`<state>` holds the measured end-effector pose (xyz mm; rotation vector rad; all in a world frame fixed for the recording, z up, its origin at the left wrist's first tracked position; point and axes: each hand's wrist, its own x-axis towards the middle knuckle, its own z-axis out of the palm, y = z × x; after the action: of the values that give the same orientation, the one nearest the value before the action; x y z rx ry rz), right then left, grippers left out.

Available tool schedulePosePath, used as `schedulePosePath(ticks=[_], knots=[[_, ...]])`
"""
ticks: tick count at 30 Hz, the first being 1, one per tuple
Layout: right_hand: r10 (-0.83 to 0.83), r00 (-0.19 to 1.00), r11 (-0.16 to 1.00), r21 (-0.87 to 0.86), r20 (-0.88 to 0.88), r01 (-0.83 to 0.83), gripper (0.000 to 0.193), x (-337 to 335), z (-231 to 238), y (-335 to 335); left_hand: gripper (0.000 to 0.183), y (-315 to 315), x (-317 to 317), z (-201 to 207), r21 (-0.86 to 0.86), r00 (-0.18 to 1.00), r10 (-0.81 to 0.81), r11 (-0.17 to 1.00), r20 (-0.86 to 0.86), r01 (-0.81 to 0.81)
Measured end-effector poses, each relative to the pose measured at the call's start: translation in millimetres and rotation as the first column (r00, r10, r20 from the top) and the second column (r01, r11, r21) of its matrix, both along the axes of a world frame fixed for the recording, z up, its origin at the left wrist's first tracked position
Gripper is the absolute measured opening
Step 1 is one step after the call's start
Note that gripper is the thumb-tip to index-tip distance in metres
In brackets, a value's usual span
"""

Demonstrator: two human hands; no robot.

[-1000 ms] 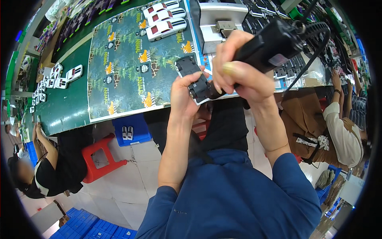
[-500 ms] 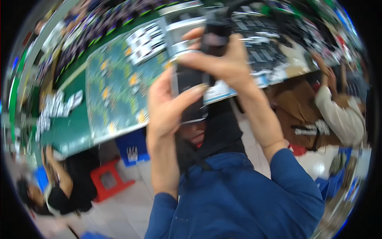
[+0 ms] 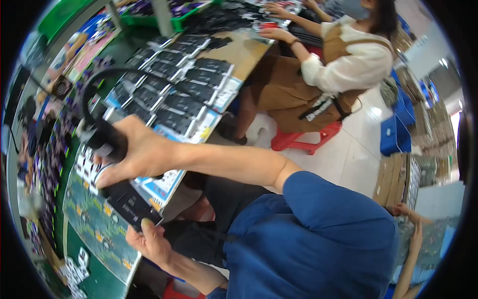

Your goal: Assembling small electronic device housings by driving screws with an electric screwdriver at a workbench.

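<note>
My left hand [image 3: 153, 244] pinches the lower corner of a flat black rectangular device [image 3: 132, 205], thumb on top, above the table's front edge. The device has small pale print on its face. My right hand [image 3: 145, 151] is closed round a black cylindrical tool [image 3: 110, 144] with a thick black cable looping from its top; it looks like a corded electric screwdriver. The right thumb lies by the device's far end. The tool's tip is hidden under the hand.
Rows of black flat parts [image 3: 181, 107] cover the table beyond my right arm. A patterned mat [image 3: 97, 219] and white pieces [image 3: 75, 269] lie at left. A co-worker [image 3: 343, 60] sits on a red stool [image 3: 311, 139] at far right. Blue bins [image 3: 393, 134] stand behind.
The whole view has swung to the right, bringing the co-worker and rows of parts into fuller sight. My left hand has shifted to the device's near corner; my right hand still grips the tool.
</note>
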<state>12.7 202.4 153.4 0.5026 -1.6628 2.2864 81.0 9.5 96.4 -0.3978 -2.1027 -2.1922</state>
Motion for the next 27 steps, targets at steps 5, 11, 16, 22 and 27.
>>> schedulePosePath(ticks=[5,11,16,22,27], knots=[[-0.072,0.994,0.997,0.042,0.076,0.069,0.034,5.2,0.5,1.6,0.026,-7.2,4.0,-23.7,0.128,0.988,-0.12,0.986,0.093,0.108],[-0.083,0.996,0.991,0.111,0.034,0.078,0.025,2.3,-6.6,1.6,0.026,10.3,4.8,4.2,0.125,0.992,-0.121,0.985,0.041,0.115],[-0.081,0.994,0.988,0.136,0.076,0.07,0.025,-5.5,-8.8,1.4,0.03,9.4,4.2,0.8,0.205,0.986,-0.164,0.966,0.002,0.16],[-0.098,0.992,0.984,0.157,0.078,0.084,0.025,-4.9,-7.0,8.2,0.019,5.3,10.8,6.7,0.051,0.992,-0.126,0.991,0.021,0.125],[-0.093,0.99,0.989,0.123,0.109,0.08,0.027,-1.6,-8.8,7.7,0.017,5.8,9.2,12.8,-0.052,0.998,-0.064,0.997,-0.028,0.063]])
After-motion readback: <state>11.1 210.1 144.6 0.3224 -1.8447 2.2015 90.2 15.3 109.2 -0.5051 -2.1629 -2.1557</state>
